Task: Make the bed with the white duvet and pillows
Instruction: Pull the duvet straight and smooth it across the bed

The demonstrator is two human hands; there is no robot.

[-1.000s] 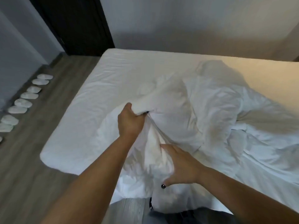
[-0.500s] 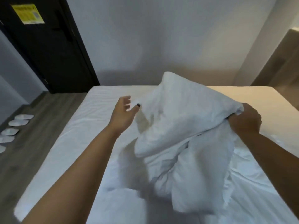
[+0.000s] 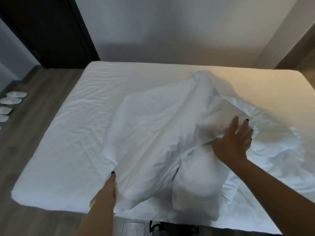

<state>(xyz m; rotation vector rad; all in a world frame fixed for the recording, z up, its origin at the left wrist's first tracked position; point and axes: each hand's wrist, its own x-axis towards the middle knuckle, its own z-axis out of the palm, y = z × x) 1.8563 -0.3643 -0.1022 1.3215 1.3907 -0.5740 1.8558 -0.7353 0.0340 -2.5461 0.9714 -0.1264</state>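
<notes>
The white duvet (image 3: 158, 133) lies bunched in soft, rumpled folds across the middle of the bed (image 3: 64, 150), its near end rolled into a plump lobe close to the mattress edge in front of me. The cotton looks thin and creased, with long wrinkles running away from me. My left hand (image 3: 109, 186) sits at the duvet's near left edge; only the thumb with a dark nail shows, the fingers are tucked under the cloth, so I cannot tell how that grip stands. My right hand (image 3: 233, 142) rests flat on a puffed fold, fingers spread apart and straight. The fitted sheet (image 3: 95, 92) underneath is smooth with fine creases. White slippers (image 3: 12, 100) line the grey wood-grain floor (image 3: 34, 106) to the left.
</notes>
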